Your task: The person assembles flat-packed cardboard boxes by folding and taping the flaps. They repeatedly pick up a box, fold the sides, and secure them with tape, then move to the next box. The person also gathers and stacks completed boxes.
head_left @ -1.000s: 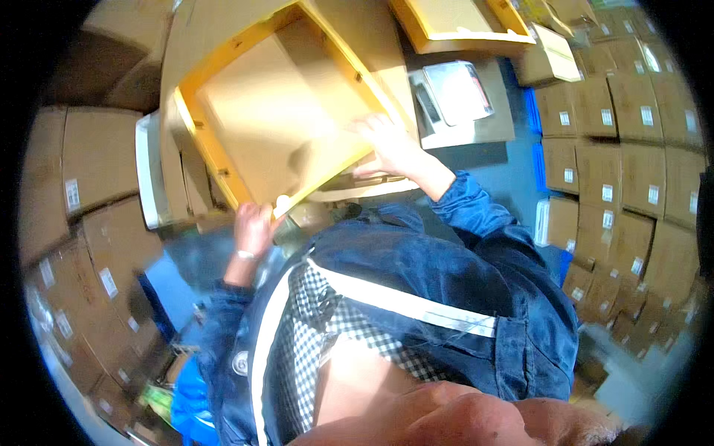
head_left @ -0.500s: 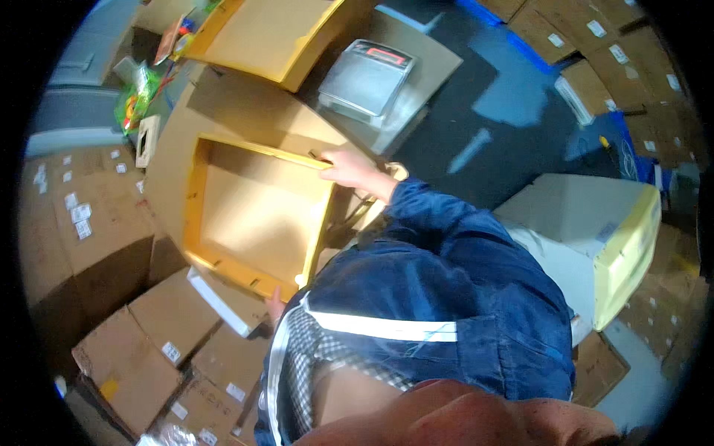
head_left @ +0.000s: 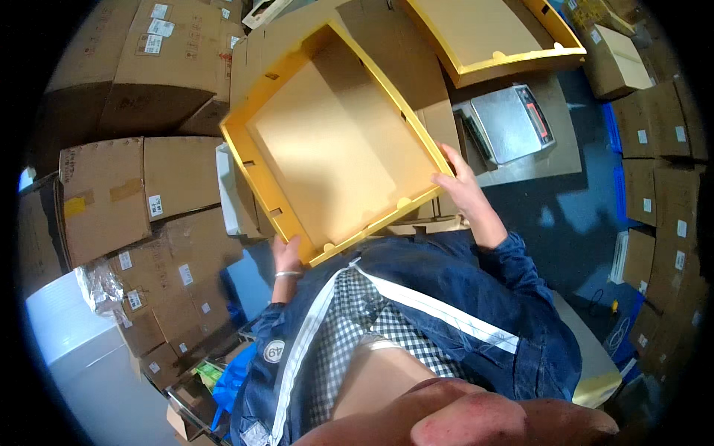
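Moved since half a second ago: the whole view has swung round, so that to us the yellow tray (head_left: 338, 145) stands nearer the middle, turned cornerwise, and the left hand (head_left: 286, 255), then mostly hidden beside the jacket, shows plainly. Item, the tray: one, shallow, four-walled, yellow-rimmed, floor light brown and bare, dark slots along the walls, small rounded tabs on the near edge; located just ahead of the person's body. We cannot tell whether it rests on the brown board (head_left: 379, 44) or is raised from it. Left hand: closed on the near left corner, fingers partly hidden, a pale wristband (head_left: 289, 274) behind it. Right hand: gripping the near right corner, thumb over the near edge, fingers along the side wall. Around these we list a second yellow tray (head_left: 483, 30), at upper right, its far part cut off by the frame; a weighing scale (head_left: 509, 126), silver-topped, below that second tray and beyond the right hand; a white bin (head_left: 228, 189), left of the held tray. Nearest the viewer, a dark blue jacket (head_left: 535, 312), white-banded, over a checked shirt (head_left: 331, 349). Outermost, stacked cartons at left (head_left: 104, 193) and at right (head_left: 662, 201), labelled; crumpled clear plastic (head_left: 100, 286); a blue bag (head_left: 232, 383), at lower left.
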A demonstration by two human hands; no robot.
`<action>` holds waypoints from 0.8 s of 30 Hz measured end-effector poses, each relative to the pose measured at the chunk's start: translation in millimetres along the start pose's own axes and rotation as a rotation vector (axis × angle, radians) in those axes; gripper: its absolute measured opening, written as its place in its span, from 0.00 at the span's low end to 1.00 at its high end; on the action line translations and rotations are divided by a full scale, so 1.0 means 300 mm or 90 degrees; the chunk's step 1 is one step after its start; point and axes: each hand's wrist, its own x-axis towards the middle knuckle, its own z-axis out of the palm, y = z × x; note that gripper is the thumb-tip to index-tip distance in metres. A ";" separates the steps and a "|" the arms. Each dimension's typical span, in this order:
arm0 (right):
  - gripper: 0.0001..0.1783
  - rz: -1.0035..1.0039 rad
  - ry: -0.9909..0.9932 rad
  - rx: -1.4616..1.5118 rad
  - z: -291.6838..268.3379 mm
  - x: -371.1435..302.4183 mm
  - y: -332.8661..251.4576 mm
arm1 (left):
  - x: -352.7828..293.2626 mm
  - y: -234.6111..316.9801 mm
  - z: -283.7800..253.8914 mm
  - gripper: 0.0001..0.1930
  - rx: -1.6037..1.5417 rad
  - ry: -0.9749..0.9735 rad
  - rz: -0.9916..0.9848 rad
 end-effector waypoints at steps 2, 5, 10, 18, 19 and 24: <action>0.38 -0.082 -0.009 0.028 -0.023 0.019 -0.131 | 0.018 0.046 -0.013 0.17 -0.008 -0.055 0.082; 0.38 -0.085 0.151 0.162 -0.111 0.091 -0.307 | -0.009 0.311 0.095 0.25 -0.081 -0.126 0.138; 0.23 -0.069 0.276 0.166 -0.622 0.325 -0.443 | -0.028 0.431 0.192 0.34 -0.064 -0.263 0.289; 0.21 -0.110 0.329 -0.559 -1.010 0.677 -0.498 | -0.332 0.020 0.079 0.19 0.082 -0.199 0.106; 0.20 -0.153 0.412 -0.832 -1.117 0.662 -0.468 | -0.312 0.027 0.065 0.18 0.105 -0.158 0.225; 0.18 -0.542 0.656 -0.785 -0.261 0.396 -0.466 | -0.547 0.009 -0.076 0.18 -0.106 -0.083 0.248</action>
